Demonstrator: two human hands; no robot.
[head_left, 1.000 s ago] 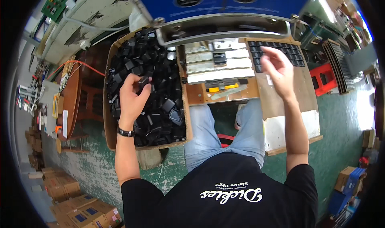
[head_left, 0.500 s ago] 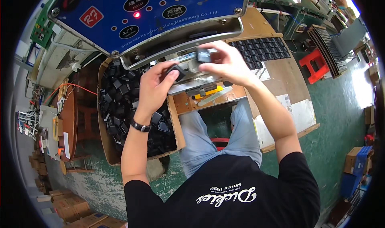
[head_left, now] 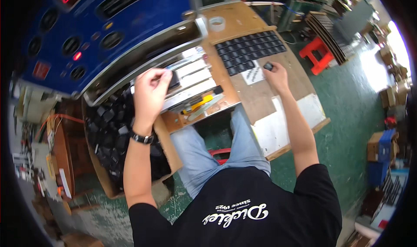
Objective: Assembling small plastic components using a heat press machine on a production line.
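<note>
My left hand (head_left: 150, 92) is closed at the metal bed of the machine (head_left: 193, 75), its thumb and fingers pinching a small black plastic block (head_left: 174, 80). The fingers hide part of that block, and I cannot tell whether it touches the metal. Out to the right, over the brown board (head_left: 282, 84), my right hand (head_left: 277, 78) pinches another black plastic block (head_left: 268, 66) by its edge. Rows of similar black blocks (head_left: 249, 51) lie tightly side by side beyond that hand. Under it, to the left, is a white printed sheet (head_left: 253, 75).
A blue control panel (head_left: 95, 34) with lit red digits overhangs the bed at upper left. Left of my legs stands a cardboard box (head_left: 167, 145) full of loose black blocks. A yellow-and-black knife (head_left: 202, 102) lies in front of the bed; a tape roll (head_left: 216, 24) sits behind.
My right hand has moved away from the machine, out to the right over the board, carrying its block. My left hand stays at the machine with its block. The view has turned rightward.
</note>
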